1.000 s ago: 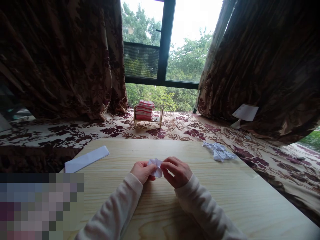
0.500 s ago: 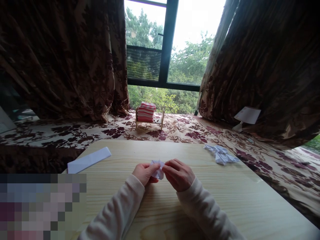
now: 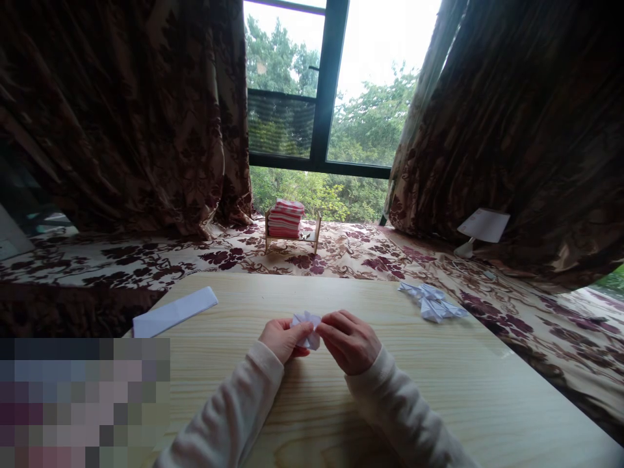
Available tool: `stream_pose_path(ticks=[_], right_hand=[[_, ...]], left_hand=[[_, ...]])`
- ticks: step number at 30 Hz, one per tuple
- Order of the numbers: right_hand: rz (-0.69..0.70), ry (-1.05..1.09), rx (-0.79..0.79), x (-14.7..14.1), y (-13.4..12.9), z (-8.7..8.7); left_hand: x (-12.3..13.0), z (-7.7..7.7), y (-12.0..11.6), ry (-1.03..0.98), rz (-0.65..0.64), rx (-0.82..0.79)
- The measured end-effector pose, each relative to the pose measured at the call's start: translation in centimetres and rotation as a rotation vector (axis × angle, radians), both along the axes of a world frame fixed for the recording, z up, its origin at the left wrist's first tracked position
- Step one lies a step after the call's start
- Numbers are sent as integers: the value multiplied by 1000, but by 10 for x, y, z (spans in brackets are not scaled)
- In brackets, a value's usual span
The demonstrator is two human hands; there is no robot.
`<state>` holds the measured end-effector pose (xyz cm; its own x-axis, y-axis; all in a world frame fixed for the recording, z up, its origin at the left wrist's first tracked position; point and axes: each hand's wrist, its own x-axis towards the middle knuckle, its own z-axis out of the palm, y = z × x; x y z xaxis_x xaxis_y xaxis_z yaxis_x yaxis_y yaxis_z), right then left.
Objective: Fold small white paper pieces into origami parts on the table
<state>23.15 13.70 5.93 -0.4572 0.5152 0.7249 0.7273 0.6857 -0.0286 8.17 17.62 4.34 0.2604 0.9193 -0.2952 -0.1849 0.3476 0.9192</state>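
A small piece of folded white paper (image 3: 307, 333) is between my hands over the middle of the table. My left hand (image 3: 281, 339) pinches it from the left, thumb on top and fingers beneath. On its right edge, the fingertips of my right hand (image 3: 351, 339) are pinched together on the paper. Its exact folds are partly covered by my fingers. Several folded white paper pieces (image 3: 433, 304) lie in a loose pile at the table's right far edge. A flat white paper strip or stack (image 3: 175, 312) rests at the left far edge.
The pale wooden table (image 3: 273, 416) meets a ledge with flowered cloth (image 3: 351, 250). On the ledge stand a small wooden rack (image 3: 318, 234) holding folded pink-and-white cloths (image 3: 286, 218), and a white lamp (image 3: 482, 225). Dark curtains (image 3: 121, 117) flank the window. The lower left corner is pixelated.
Almost nothing differs. Both hands keep their pinch on the folded paper, whose upper flaps look slightly shifted; the whole view has moved a touch.
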Motion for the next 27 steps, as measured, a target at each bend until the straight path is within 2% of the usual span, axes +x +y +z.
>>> stream_pose_path(ticks=[4, 7, 10, 12, 15, 19, 27], right_hand=[[-5, 26, 19, -1, -1, 0], [25, 211, -42, -1, 1, -3], [-35, 568, -199, -3, 4, -9], [-91, 770, -358, -7, 6, -14], [-92, 942, -578, -15, 8, -19], [-55, 1019, -670, -22, 9, -23], [-19, 1026, -613, -20, 10, -27]], left_hand=[[0, 0, 0, -33, 41, 51], [0, 3, -1, -49, 104, 151], [1, 7, -3, -35, 152, 238], [2, 10, -6, -23, 160, 270], [5, 13, -10, -10, 155, 293], [7, 15, -12, -6, 152, 294], [7, 5, -9, -22, 79, 263]])
